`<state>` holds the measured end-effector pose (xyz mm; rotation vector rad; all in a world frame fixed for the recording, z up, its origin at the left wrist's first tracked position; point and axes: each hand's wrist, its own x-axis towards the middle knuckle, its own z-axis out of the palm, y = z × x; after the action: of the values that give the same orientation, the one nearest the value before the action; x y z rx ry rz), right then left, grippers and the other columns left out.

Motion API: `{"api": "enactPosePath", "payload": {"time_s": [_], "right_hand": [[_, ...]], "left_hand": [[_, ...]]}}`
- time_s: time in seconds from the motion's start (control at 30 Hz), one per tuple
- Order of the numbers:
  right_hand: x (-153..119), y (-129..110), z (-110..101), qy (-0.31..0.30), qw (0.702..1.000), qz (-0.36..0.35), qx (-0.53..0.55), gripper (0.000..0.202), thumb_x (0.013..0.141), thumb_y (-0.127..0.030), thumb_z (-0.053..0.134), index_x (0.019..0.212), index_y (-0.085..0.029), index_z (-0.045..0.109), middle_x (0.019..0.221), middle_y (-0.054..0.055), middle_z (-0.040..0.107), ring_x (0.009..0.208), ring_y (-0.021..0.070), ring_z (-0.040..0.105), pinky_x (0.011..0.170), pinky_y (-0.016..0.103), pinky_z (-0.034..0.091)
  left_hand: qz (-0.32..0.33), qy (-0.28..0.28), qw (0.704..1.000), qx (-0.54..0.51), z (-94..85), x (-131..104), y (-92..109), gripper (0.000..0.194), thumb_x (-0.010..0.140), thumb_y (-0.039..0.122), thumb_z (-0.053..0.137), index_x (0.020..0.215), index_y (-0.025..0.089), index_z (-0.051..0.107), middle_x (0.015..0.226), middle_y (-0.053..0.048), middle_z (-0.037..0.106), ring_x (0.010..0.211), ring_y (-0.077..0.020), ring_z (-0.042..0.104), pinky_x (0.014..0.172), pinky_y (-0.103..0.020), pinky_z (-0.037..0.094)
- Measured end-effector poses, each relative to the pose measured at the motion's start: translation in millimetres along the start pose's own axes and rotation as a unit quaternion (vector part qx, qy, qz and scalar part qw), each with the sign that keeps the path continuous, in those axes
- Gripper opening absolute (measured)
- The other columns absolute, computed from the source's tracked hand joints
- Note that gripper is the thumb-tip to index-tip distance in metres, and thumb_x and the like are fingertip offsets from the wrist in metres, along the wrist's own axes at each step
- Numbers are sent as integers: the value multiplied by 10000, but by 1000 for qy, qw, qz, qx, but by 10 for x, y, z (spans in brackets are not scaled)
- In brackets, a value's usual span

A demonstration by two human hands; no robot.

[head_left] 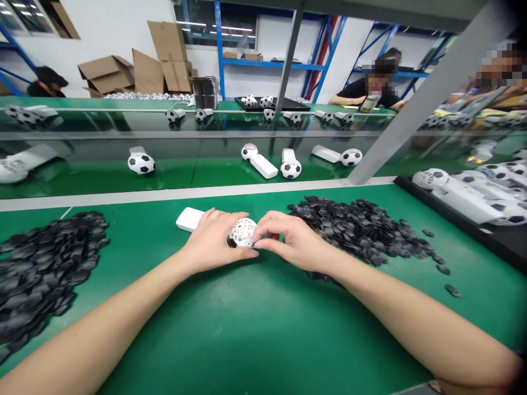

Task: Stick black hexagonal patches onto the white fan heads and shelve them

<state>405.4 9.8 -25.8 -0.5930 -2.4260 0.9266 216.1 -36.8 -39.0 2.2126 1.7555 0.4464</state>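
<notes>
Right now the left hand (pixel 212 238) is wrapping around the handheld fan (pixel 242 232), fingers closed over its white handle, whose far end is sticking out past the knuckles toward the belt, and the right hand (pixel 288 241) is pinching at the round head with thumb and fingertips drawn together on the rim. Whether a small black piece is sitting between those fingertips cannot be told, since the fingers are hiding it. To do this step well, the left hand should be keeping the head steady and turned up toward the eyes, while the right is pressing squarely on one cell of the lattice rather than sliding across it, and staying near the pile of black pieces (pixel 362 227) just beyond it. The fan is lying just above the green table (pixel 247 329), in the middle between that pile and a second black pile (pixel 41 263) at the left. Its head is looking like a white openwork ball, with one dark patch showing at its lower left edge, while finished football-patterned fans (pixel 290 164) are resting on the belt behind
</notes>
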Motion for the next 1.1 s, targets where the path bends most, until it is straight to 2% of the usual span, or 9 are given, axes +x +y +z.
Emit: {"api": "enactPosePath", "payload": {"time_s": [0.13, 0.4, 0.57, 0.7, 0.83, 0.9, 0.97, 1.0, 1.1], "right_hand": [[15, 58, 92, 4, 999, 37, 31, 76, 780, -131, 580, 748, -188, 618, 740, -12, 572, 655, 106, 519, 630, 232, 424], [42, 119, 141, 24, 998, 47, 36, 64, 756, -130, 607, 727, -178, 575, 762, -18, 506, 660, 93, 502, 642, 231, 428], [50, 195, 133, 62, 996, 59, 32, 176, 736, -215, 648, 881, -196, 550, 919, 13, 536, 810, 132, 538, 733, 282, 452], [57, 229, 159, 25, 993, 87, 75, 355, 760, -232, 624, 1092, -214, 501, 1122, 46, 558, 1016, 181, 534, 792, 315, 465], [62, 226, 178, 0, 994, 66, 91, 402, 805, -220, 572, 1190, -215, 455, 1161, 49, 566, 998, 171, 563, 853, 333, 464], [76, 237, 126, -4, 994, 73, 83, 404, 811, -242, 573, 1194, -199, 452, 1128, 58, 589, 972, 161, 580, 845, 312, 473], [94, 270, 14, -4, 995, 95, 4, 335, 828, -283, 559, 1141, -178, 505, 1065, 65, 617, 941, 161, 589, 835, 298, 471], [101, 294, -57, -3, 990, 117, -78, 292, 839, -305, 544, 1101, -176, 539, 1043, 68, 622, 938, 172, 585, 832, 304, 466], [101, 386, -254, -5, 920, 205, -333, 239, 837, -323, 545, 999, -160, 610, 1012, 114, 610, 967, 257, 551, 786, 359, 454]], "left_hand": [[-8, -1, 1000, 3, -5, -9, 13, 761, 611, 685, 565, 1216, 231, 482, 1126, -66, 590, 1032, -298, 470, 935, -468, 313], [-15, 13, 1000, 4, 13, -6, 25, 695, 641, 676, 543, 1162, 217, 527, 1075, -66, 615, 1005, -294, 489, 936, -482, 314], [-26, 43, 999, -1, 59, -11, 28, 679, 627, 679, 552, 1131, 224, 543, 1052, -57, 626, 1010, -282, 502, 983, -498, 256], [-19, 56, 998, -8, 87, -13, 64, 608, 643, 625, 579, 1106, 233, 544, 1025, -33, 636, 986, -267, 514, 988, -501, 244], [9, 67, 998, -7, 68, 12, 80, 442, 710, 503, 574, 1038, 206, 566, 972, -32, 644, 885, -238, 535, 890, -433, 354], [36, 46, 998, -17, 33, 22, 56, 439, 706, 479, 588, 1048, 205, 560, 977, -35, 636, 881, -235, 533, 881, -427, 364], [65, -2, 997, -32, 0, 20, 22, 486, 702, 478, 597, 1105, 214, 535, 1033, -47, 610, 961, -250, 516, 929, -451, 336], [71, -25, 997, -36, -8, 14, 9, 542, 695, 495, 602, 1150, 216, 510, 1087, -64, 586, 1036, -271, 484, 953, -469, 317], [24, -32, 999, -22, 12, -11, 9, 773, 633, 606, 609, 1261, 198, 420, 1266, -133, 461, 1247, -357, 271, 994, -546, 246]]}}
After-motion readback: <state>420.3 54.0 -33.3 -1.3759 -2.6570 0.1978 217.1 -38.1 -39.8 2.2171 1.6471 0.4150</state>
